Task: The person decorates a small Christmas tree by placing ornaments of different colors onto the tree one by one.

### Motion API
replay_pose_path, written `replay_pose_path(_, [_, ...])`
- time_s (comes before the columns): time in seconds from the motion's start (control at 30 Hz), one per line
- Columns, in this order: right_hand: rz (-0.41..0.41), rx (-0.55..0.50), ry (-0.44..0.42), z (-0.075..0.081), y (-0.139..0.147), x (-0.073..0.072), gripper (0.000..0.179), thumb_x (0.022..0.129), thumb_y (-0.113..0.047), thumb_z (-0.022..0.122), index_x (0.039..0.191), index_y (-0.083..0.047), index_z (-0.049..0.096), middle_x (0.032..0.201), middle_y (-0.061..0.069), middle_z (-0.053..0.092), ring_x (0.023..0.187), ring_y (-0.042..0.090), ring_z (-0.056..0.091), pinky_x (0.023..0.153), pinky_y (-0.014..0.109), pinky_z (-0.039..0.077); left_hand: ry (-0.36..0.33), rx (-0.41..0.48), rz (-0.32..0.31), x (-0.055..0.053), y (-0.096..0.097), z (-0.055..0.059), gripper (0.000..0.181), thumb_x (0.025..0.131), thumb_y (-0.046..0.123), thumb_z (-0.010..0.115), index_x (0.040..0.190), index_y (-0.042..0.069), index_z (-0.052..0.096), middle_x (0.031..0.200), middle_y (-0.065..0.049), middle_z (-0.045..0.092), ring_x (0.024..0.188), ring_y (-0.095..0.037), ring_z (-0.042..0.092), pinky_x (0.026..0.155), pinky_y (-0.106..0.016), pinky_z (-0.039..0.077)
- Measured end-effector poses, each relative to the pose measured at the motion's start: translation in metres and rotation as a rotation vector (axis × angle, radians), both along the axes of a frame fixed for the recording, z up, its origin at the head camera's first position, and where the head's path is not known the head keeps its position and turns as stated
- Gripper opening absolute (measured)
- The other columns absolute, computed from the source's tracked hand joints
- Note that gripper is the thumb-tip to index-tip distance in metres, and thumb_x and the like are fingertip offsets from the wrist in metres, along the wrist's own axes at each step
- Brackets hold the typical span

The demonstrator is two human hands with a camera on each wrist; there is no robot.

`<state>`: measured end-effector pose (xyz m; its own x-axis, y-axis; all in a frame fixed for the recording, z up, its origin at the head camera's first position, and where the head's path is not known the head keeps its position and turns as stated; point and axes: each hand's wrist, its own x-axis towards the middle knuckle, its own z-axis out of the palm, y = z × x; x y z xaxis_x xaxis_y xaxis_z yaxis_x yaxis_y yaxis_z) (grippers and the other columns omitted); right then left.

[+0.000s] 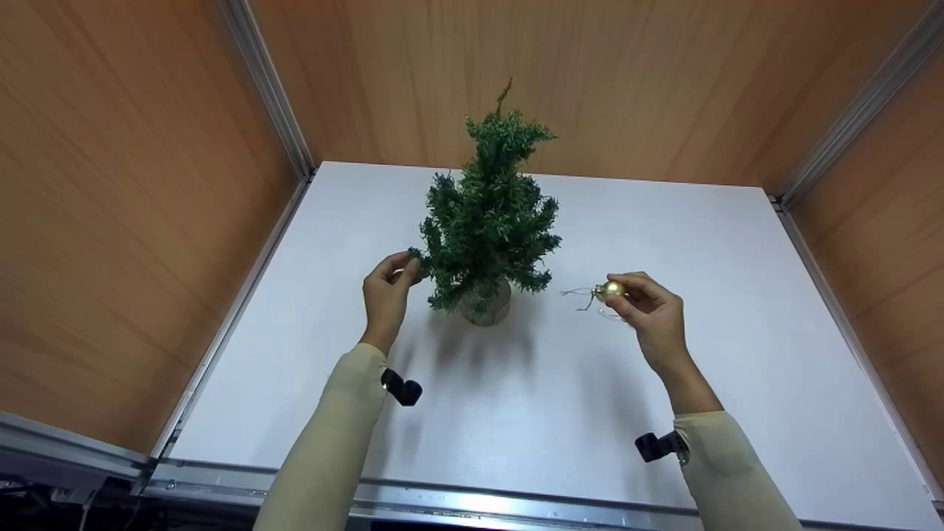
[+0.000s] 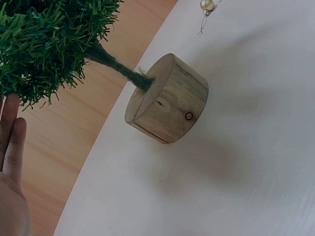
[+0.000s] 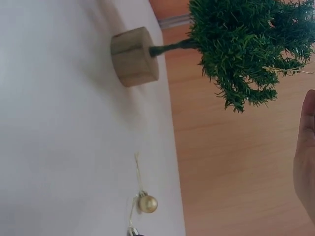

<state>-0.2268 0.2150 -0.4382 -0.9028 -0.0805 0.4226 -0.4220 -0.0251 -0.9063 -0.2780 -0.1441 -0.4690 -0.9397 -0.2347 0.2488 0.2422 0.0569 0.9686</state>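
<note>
A small artificial Christmas tree (image 1: 493, 214) stands upright, its trunk set in a round wooden base (image 2: 172, 101). At its left side my left hand (image 1: 385, 299) pinches the tip of a green branch (image 1: 415, 254) between thumb and fingers. To the right of the tree, apart from it, my right hand (image 1: 655, 317) holds a gold bauble (image 1: 611, 290) by its ball. The bauble's thin hanging string (image 1: 577, 292) points toward the tree. In the right wrist view, the right hand (image 3: 306, 162) is only partly visible and the held ball is out of frame.
Another gold bauble (image 3: 147, 203) with a string lies on the white table (image 3: 64, 147), beside a partly cut-off ornament (image 3: 133, 231). Wooden panels (image 1: 627, 88) enclose the back and sides. A metal rail (image 1: 472, 501) runs along the front edge.
</note>
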Motion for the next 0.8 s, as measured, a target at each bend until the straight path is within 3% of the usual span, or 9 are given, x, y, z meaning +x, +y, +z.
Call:
replay_pose_path(0.13, [0.021, -0.031, -0.012, -0.005, 0.002, -0.003, 0.027, 0.080, 0.003, 0.065, 0.106, 0.007, 0.059, 0.103, 0.021, 0.053, 0.092, 0.025, 0.055, 0.079, 0.026, 0.047, 0.010, 0.009, -0.002, -0.001, 0.000, -0.001, 0.028, 0.086, 0.018, 0.062, 0.107, 0.000, 0.060, 0.096, -0.010, 0.059, 0.082, -0.019, 0.063, 0.076, -0.027, 0.050])
replay_pose_path(0.4, [0.022, -0.075, -0.019, -0.007, 0.000, -0.004, 0.027, 0.079, 0.003, 0.065, 0.105, 0.008, 0.059, 0.100, 0.019, 0.055, 0.089, 0.025, 0.056, 0.076, 0.026, 0.048, 0.011, 0.027, -0.007, -0.014, -0.004, -0.020, 0.035, 0.083, 0.028, 0.064, 0.109, 0.004, 0.061, 0.098, -0.009, 0.059, 0.083, -0.020, 0.062, 0.076, -0.028, 0.049])
replay_pose_path(0.57, [0.026, -0.081, -0.017, -0.007, -0.002, -0.005, 0.027, 0.079, 0.003, 0.065, 0.104, 0.009, 0.059, 0.099, 0.020, 0.054, 0.088, 0.024, 0.056, 0.075, 0.026, 0.049, 0.032, -0.010, 0.009, -0.018, -0.006, -0.020, 0.037, 0.083, 0.033, 0.063, 0.107, 0.006, 0.062, 0.097, -0.009, 0.060, 0.082, -0.020, 0.062, 0.076, -0.027, 0.049])
replay_pose_path(0.8, [0.036, -0.080, -0.029, -0.006, -0.008, -0.007, 0.027, 0.079, 0.002, 0.066, 0.105, 0.007, 0.060, 0.099, 0.017, 0.055, 0.087, 0.023, 0.056, 0.073, 0.023, 0.049, 0.036, -0.024, -0.002, -0.017, -0.006, -0.015, 0.033, 0.085, 0.028, 0.062, 0.109, 0.005, 0.061, 0.098, -0.009, 0.059, 0.083, -0.021, 0.063, 0.076, -0.027, 0.049])
